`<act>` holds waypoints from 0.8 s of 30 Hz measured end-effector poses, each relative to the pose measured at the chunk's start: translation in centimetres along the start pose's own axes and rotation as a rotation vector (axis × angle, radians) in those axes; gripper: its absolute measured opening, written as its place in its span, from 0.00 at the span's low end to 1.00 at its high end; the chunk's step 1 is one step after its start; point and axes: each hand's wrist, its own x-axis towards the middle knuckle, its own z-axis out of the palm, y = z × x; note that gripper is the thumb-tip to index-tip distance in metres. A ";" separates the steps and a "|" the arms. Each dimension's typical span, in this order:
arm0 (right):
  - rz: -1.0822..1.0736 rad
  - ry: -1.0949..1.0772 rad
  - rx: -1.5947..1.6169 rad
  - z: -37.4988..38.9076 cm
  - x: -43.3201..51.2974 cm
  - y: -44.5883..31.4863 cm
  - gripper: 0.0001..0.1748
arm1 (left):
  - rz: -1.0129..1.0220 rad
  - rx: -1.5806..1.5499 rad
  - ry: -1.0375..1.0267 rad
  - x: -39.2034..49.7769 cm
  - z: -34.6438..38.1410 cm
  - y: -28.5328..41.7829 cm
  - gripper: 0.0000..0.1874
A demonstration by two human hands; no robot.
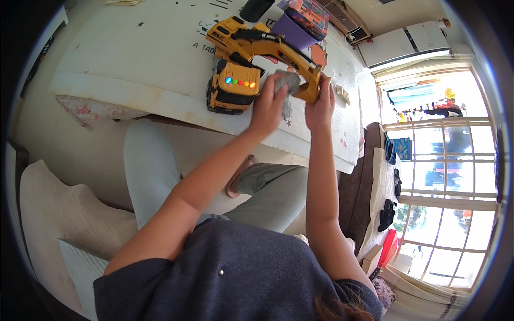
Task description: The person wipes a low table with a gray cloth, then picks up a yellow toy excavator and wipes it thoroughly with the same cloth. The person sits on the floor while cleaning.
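A yellow toy excavator (227,34) with a long jointed boom stands on the table (132,76). Its yellow cab section (235,82) faces me, with several coloured lights glowing on top. My left hand (267,106) grips a grey cloth (288,82), which is bunched against the end of the boom and hangs down a little below. On the other side, my right hand (321,100) holds the yellow bucket (309,91) at the boom's tip. The palm side of that hand and part of the bucket are hidden.
A purple bin (293,32) holding colourful boxes stands behind the boom. Beside it is a black cylinder (258,9). Right of my right hand lies a small tan object (342,94). A brown sofa (359,192) stands by the window (445,200).
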 end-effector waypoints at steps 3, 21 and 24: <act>0.130 0.128 0.144 1.9 -0.5 0.6 0.37 | 0.326 0.159 -0.030 -2.9 2.0 1.8 0.20; 0.031 0.246 0.044 3.6 -2.1 -0.8 0.51 | 0.673 0.933 -0.201 0.6 1.6 5.3 0.24; -0.025 0.223 -0.101 2.8 -2.5 -0.3 0.48 | 0.725 0.984 -0.035 3.1 1.7 6.5 0.23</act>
